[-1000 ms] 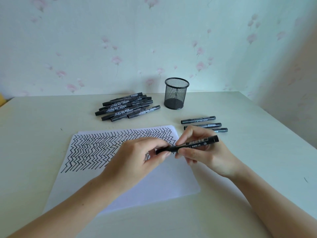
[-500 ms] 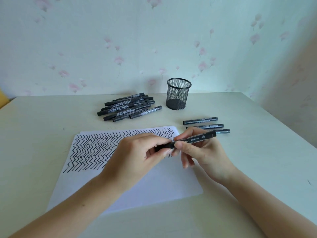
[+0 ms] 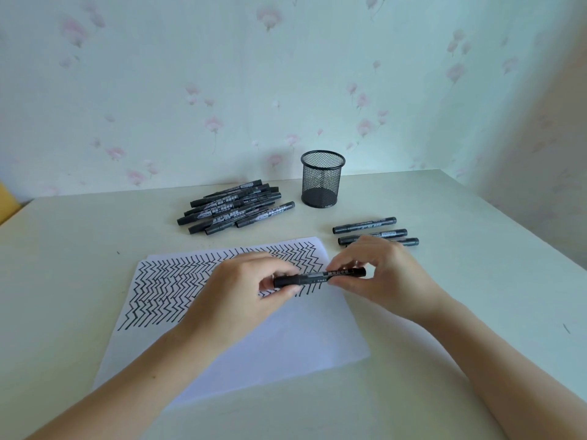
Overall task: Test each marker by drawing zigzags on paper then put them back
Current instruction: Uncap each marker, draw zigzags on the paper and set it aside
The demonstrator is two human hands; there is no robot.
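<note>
A black marker (image 3: 319, 277) is held level above the paper, one end in each hand. My left hand (image 3: 241, 290) pinches its left, cap end; my right hand (image 3: 384, 274) pinches its right end with the fingertips. The white paper (image 3: 286, 338) lies under both hands, its upper half covered with rows of black zigzags (image 3: 168, 287). A pile of several black markers (image 3: 233, 208) lies behind the paper. Three more markers (image 3: 365, 226) lie in a row to the right, the nearest partly hidden by my right hand.
A black mesh pen cup (image 3: 322, 179) stands near the wall, with no marker showing in it. The pale table (image 3: 476, 312) runs to the wall behind and has an edge on the right. A small dark mark (image 3: 566, 328) sits on the right of the table.
The marker has swung from tilted up at the right to nearly level. My right hand has shifted from a full grip on the barrel to a fingertip pinch at its right end.
</note>
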